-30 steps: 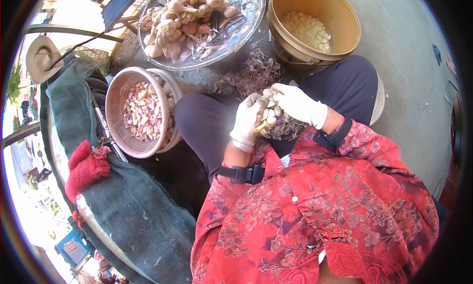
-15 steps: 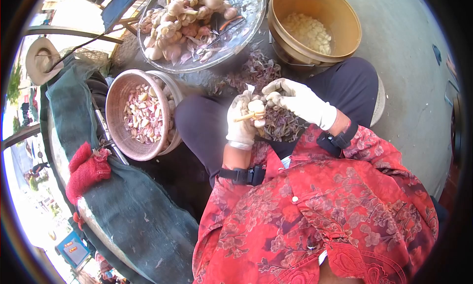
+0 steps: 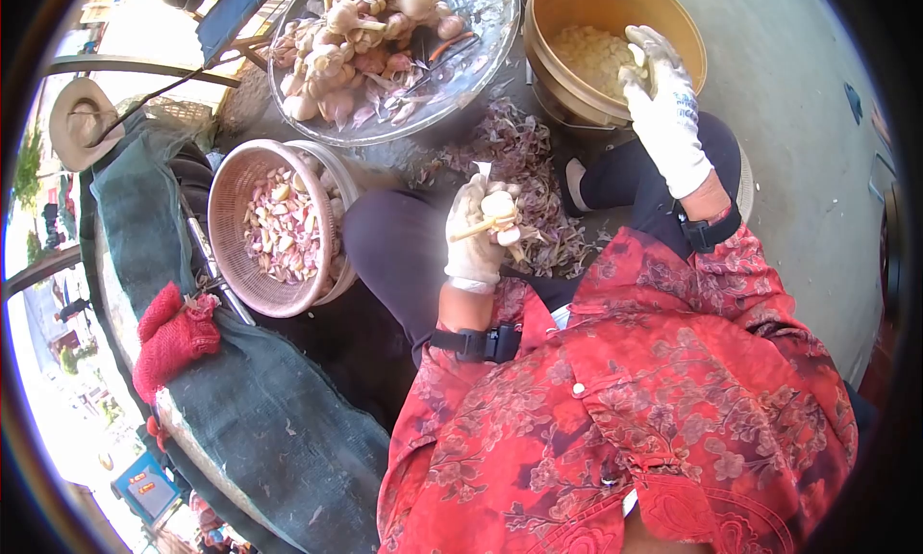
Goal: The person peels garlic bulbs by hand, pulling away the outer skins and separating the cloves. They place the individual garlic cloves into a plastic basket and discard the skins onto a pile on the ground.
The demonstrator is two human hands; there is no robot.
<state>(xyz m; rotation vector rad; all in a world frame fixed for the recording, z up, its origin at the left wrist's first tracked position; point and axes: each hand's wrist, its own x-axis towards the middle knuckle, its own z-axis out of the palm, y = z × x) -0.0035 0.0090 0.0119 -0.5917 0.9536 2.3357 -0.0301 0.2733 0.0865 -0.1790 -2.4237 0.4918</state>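
Observation:
My left hand (image 3: 473,229), in a white glove, is closed around a partly peeled garlic bulb (image 3: 498,206) above my lap. Its pale stalk sticks out to the left, and bare cloves show on top. Over the near rim of the yellow bucket (image 3: 687,49) is my gloved right hand (image 3: 665,88), its fingers curved with pale garlic cloves (image 3: 636,56) at the fingertips. Peeled cloves (image 3: 591,59) lie inside this bucket. Dry garlic skins (image 3: 519,150) are heaped on the ground between my legs.
A wide metal basin (image 3: 461,102) holds whole garlic bulbs (image 3: 336,49) and a tool with an orange part (image 3: 452,44). At left, a pink basket (image 3: 226,261) contains loose cloves. Dark green cloth (image 3: 260,410) with a red knitted item (image 3: 178,342) runs along my left side.
My right hand has moved away from the bulb, forward and right, to the yellow bucket. My left hand keeps the garlic bulb in nearly the same place.

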